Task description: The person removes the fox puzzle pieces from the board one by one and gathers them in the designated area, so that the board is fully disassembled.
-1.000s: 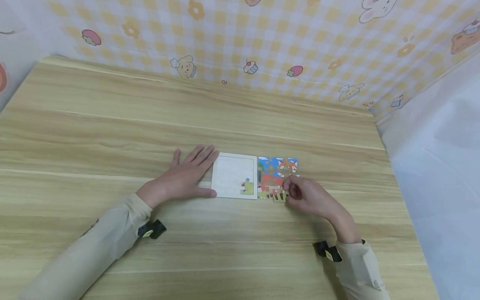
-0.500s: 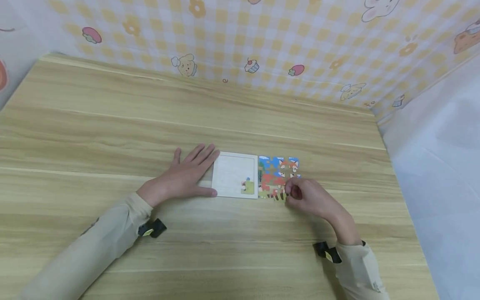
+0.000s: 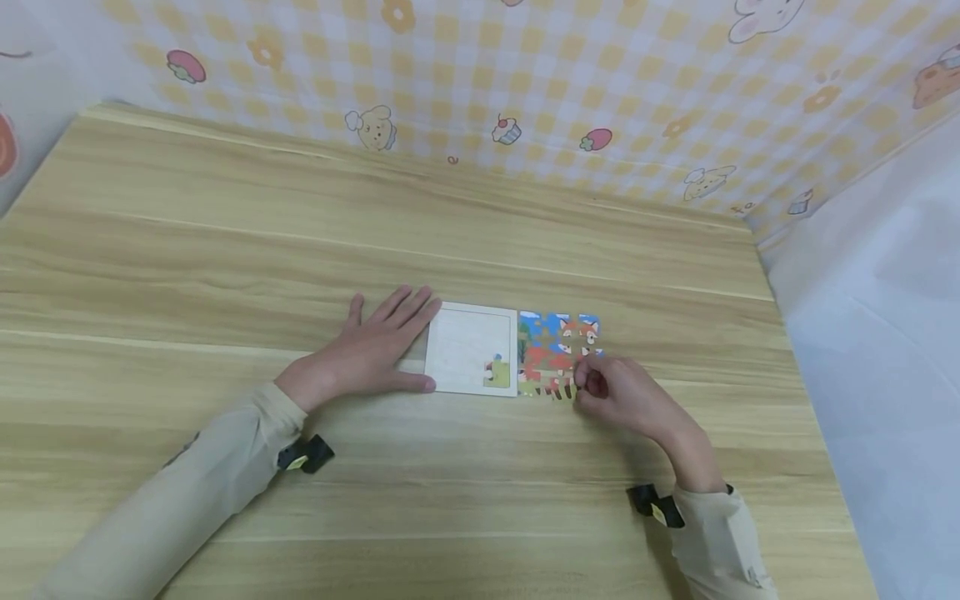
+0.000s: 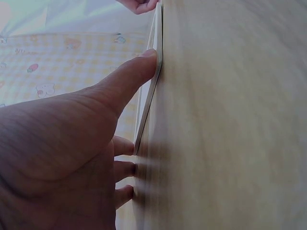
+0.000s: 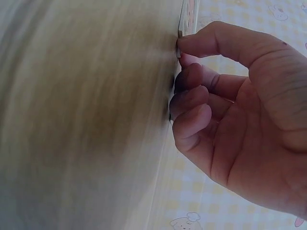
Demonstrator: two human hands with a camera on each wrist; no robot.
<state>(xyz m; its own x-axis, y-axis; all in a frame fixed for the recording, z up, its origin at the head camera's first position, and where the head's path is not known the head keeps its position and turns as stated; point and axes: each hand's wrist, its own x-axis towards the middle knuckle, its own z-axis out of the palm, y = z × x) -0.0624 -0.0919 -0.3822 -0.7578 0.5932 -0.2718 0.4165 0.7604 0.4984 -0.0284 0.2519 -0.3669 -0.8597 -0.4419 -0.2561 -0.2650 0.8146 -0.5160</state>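
Note:
A white square puzzle tray point(image 3: 465, 350) lies flat on the table in the head view. One green puzzle piece point(image 3: 497, 374) sits in its lower right corner. My left hand point(image 3: 360, 354) rests spread, its thumb and a finger on the tray's left side. Right of the tray lie several loose jigsaw pieces point(image 3: 542, 358) with a fox picture. At their lower right edge, my right hand point(image 3: 626, 396) has thumb and index finger pinching a puzzle piece point(image 5: 180, 45), seen edge-on in the right wrist view. The fingers mostly hide it; the other fingers are curled.
The wood-grain table point(image 3: 465, 475) stretches around the puzzle on every side. A yellow checked cloth point(image 3: 450, 75) with cartoon figures hangs along its back edge, and a white sheet point(image 3: 877, 333) at the right. Each sleeve carries a black wrist camera point(image 3: 306, 455).
A striped piece by the right fingertips, tilted or offset a second ago, now lies more in line with its neighbours. Both hands stay nearly in place; the whole view shifts slightly.

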